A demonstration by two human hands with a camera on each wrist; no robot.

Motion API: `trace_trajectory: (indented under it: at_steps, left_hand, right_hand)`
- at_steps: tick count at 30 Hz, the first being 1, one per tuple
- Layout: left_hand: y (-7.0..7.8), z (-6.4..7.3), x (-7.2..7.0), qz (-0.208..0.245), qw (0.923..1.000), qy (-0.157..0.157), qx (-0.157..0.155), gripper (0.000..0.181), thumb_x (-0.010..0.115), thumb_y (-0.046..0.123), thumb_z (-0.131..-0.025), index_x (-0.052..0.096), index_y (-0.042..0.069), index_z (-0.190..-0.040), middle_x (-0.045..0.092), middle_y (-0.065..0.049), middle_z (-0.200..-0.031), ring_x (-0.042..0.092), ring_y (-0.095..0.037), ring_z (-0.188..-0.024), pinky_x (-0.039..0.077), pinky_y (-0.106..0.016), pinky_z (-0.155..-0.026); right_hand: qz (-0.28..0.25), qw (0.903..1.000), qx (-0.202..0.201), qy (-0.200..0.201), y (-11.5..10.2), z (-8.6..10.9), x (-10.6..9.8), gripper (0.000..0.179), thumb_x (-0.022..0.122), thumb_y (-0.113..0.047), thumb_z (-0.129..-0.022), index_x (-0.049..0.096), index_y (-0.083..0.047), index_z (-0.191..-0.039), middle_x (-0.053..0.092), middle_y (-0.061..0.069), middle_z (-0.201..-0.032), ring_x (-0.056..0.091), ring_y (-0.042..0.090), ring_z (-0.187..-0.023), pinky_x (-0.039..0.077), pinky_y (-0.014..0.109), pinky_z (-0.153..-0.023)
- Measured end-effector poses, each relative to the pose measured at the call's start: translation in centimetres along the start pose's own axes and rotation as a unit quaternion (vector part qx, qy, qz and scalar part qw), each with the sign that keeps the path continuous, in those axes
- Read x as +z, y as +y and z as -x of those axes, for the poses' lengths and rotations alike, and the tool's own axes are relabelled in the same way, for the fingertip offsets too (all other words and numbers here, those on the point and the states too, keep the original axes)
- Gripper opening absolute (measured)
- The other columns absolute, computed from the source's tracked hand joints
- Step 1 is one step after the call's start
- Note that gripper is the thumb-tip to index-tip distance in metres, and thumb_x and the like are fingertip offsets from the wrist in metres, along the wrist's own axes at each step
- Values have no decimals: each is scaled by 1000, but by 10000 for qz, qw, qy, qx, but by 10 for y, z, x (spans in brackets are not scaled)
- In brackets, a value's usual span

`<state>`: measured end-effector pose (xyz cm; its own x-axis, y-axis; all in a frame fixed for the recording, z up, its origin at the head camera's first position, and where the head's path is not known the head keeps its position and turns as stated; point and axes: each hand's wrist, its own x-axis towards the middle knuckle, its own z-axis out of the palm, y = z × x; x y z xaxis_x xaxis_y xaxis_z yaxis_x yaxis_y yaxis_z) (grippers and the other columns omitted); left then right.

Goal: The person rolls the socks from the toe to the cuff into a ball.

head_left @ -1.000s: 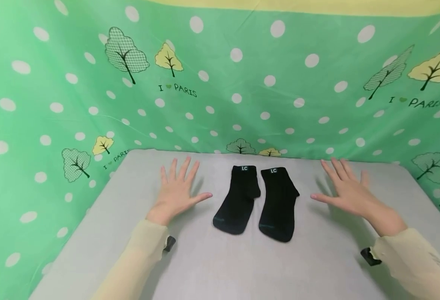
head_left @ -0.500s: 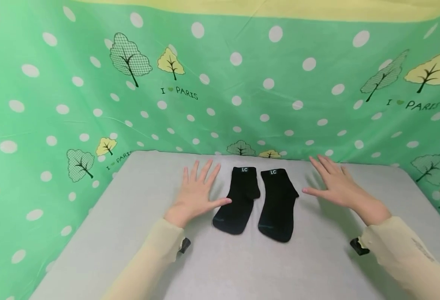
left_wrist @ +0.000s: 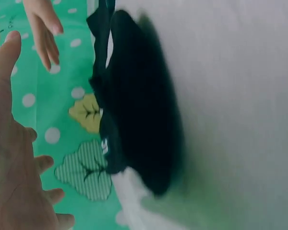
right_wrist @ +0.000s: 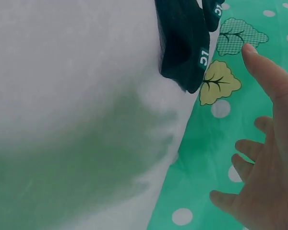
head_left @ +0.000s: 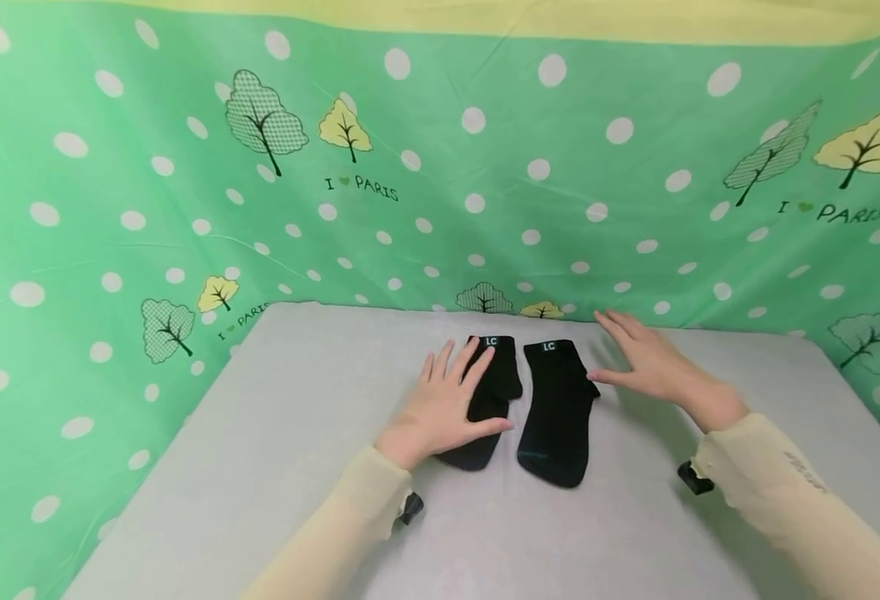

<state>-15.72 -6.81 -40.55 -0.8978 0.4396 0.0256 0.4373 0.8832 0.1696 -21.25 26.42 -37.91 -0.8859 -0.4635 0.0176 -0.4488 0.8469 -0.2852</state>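
Two black ankle socks lie side by side on the table, cuffs toward the back, each with a small "LC" tag. Above the left sock [head_left: 488,408] hovers my left hand [head_left: 443,410], fingers spread, hiding part of it in the head view. The right sock [head_left: 557,417] is nearly all visible. My right hand [head_left: 646,362] is raised beside its heel, fingers extended and thumb pointing at it. In the left wrist view, a gap shows between my left hand [left_wrist: 19,163] and the dark socks [left_wrist: 139,105]. Neither hand holds anything.
A grey cloth covers the table [head_left: 275,433]. Behind and to the left hangs a green curtain [head_left: 425,183] with white dots and tree prints. A small black device [head_left: 410,508] sits at the left wrist, another black device [head_left: 695,478] at the right.
My left hand has moved right, from beside the socks to over the left sock. My right hand has shifted left, closer to the right sock. The socks have stayed in place.
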Motion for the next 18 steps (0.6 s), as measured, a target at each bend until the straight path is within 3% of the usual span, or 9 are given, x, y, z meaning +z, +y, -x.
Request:
trace_trajectory:
  at_steps: [8, 13, 18]
  left_hand:
    - [25, -6, 9, 392, 9987, 3, 339, 108, 51, 83, -81, 6, 25, -162, 10, -2, -169, 14, -36, -155, 22, -49, -124]
    - [37, -4, 15, 767, 9961, -30, 441, 111, 57, 79, -80, 12, 20, -161, 12, -2, -169, 19, -31, -155, 29, -44, -122]
    - [45, -2, 21, 1311, 9904, -48, 439, 108, 63, 74, -80, 14, 22, -161, 20, 0, -167, 24, -21, -153, 42, -41, -114]
  right_hand:
    - [-435, 9990, 94, -109, 4, -15, 11, 96, 68, -51, -90, 21, -2, -157, 22, 29, -161, 22, 51, -147, 23, 67, -115]
    - [-898, 9951, 207, -354, 4, -25, 21, 95, 68, -47, -91, 19, -1, -158, 21, 30, -161, 20, 52, -147, 22, 68, -116]
    - [-1268, 9899, 394, -499, 3, -33, 27, 92, 67, -43, -93, 17, -1, -158, 18, 30, -162, 20, 52, -147, 24, 69, -114]
